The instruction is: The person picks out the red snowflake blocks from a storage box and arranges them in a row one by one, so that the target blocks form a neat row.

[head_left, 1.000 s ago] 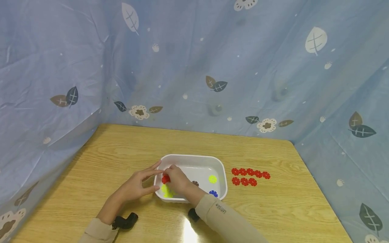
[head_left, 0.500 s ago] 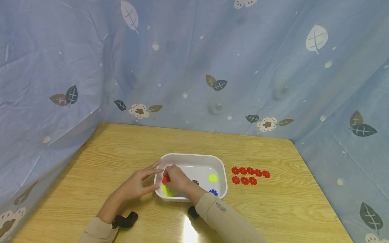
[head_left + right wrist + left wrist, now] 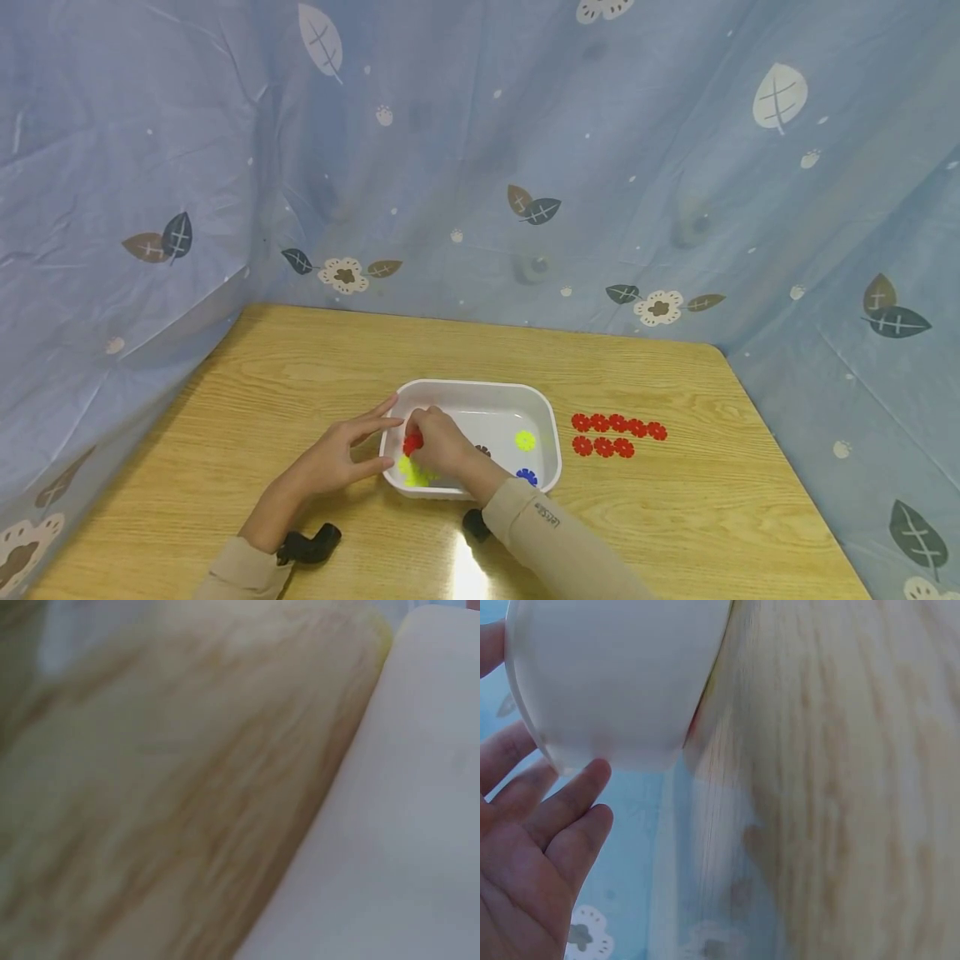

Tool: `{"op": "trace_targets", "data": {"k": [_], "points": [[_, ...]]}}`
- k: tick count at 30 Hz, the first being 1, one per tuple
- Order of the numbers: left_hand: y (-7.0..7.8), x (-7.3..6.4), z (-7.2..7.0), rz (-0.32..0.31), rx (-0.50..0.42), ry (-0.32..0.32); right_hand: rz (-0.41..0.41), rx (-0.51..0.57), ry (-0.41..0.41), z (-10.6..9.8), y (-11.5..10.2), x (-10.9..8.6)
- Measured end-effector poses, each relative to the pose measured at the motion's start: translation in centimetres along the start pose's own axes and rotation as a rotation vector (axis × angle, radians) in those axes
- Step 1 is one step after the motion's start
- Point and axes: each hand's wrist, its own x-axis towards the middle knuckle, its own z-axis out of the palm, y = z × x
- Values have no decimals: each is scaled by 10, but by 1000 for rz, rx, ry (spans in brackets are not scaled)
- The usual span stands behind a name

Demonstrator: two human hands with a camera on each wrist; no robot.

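My right hand (image 3: 441, 442) reaches into the left part of a white plastic tray (image 3: 480, 385), fingers bent down, pinching a red notched plastic disc (image 3: 412, 443) at its fingertips. Several yellow notched discs (image 3: 411, 472) lie just below it, partly hidden by the hand. My left hand (image 3: 339, 450) rests at the tray's left end, fingers and thumb spread along the rim. In the left wrist view, fingertips of this left hand (image 3: 532, 847) touch the tray's outer wall (image 3: 615, 682). The right wrist view shows only the table and the tray's side (image 3: 397, 802), without the hand.
On the table (image 3: 720, 483), right of the tray, several red discs (image 3: 617, 422) form a row, with a shorter row of red discs (image 3: 603, 447) below. Inside the tray lie one yellow disc (image 3: 525, 441), a blue disc (image 3: 527, 477) and a brown disc (image 3: 482, 451). A patterned curtain (image 3: 465, 167) surrounds the table.
The red disc at my right fingertips has tilted and shifted slightly, the fingers moving a little to the right with it. My left hand and the rows on the table stay put.
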Motion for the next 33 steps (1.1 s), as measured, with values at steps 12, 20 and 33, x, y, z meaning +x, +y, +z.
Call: {"op": "trace_targets", "data": {"k": [12,20,33], "points": [[-1,0,1,4,17,5,7,142,33,-7,5,-5],[-2,0,1,-5,-16,-6,6,331,40,-19,5,-14],[0,0,0,-35,12,-3,-23,513,177,-61,49,-54]]}}
